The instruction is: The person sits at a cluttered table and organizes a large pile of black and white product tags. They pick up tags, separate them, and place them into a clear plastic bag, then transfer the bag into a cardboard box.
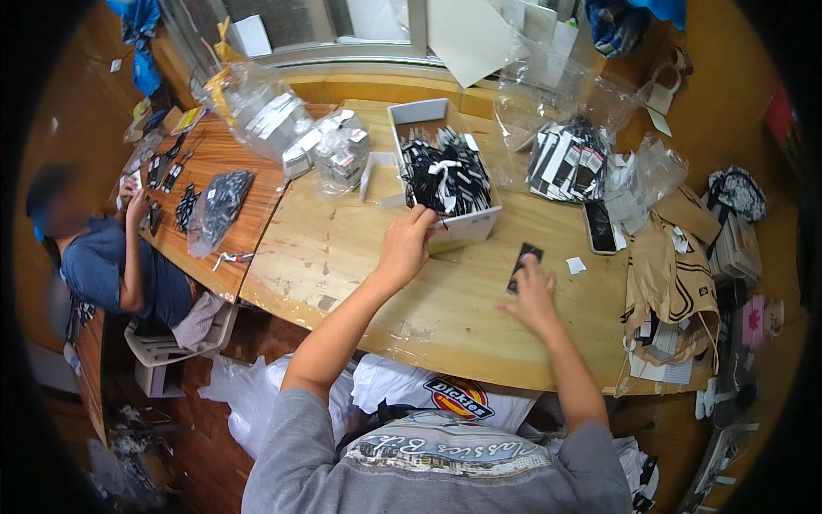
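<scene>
White box (458,224) full of black tags, left hand (405,247) seemingly pinching one, right hand (533,295) grasping a black tag (524,259).

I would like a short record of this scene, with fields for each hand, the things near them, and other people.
left hand: left hand reaches to the near end of the white cardboard box filled with black and white tags
right hand: right hand touches a small black rectangular tag lying on the table
surface: pale wooden table
nearby: black phone, clear plastic bags of tags
other people: a seated person at the next table, on the left
</scene>
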`<state>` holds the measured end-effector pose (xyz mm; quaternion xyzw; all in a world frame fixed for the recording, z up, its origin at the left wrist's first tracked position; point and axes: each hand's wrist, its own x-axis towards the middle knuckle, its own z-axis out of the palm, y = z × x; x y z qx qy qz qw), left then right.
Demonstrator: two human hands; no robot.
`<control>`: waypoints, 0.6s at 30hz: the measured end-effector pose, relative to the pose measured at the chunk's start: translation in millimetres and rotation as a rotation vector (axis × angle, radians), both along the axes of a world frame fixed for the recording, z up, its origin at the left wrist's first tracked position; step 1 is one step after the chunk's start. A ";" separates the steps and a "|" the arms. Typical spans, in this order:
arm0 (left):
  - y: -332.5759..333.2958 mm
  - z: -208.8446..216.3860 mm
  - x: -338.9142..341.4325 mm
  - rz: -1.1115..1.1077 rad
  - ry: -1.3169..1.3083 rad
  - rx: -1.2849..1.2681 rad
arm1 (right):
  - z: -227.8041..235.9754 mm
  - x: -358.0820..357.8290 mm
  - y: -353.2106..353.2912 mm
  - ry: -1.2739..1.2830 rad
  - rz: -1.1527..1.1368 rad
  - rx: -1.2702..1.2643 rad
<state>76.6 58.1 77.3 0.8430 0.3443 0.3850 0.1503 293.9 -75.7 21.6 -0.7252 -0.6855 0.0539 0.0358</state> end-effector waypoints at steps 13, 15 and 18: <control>-139.2 -46.5 -77.1 -0.476 0.153 -0.307 | 7.9 -123.2 -87.5 0.560 0.351 0.340; -141.5 -43.7 -77.8 -0.323 0.107 -0.258 | 20.4 -126.6 -80.0 0.951 0.097 0.315; -119.0 -21.8 -85.7 -0.206 0.039 -0.267 | 23.9 -134.7 -60.5 1.396 -0.080 0.317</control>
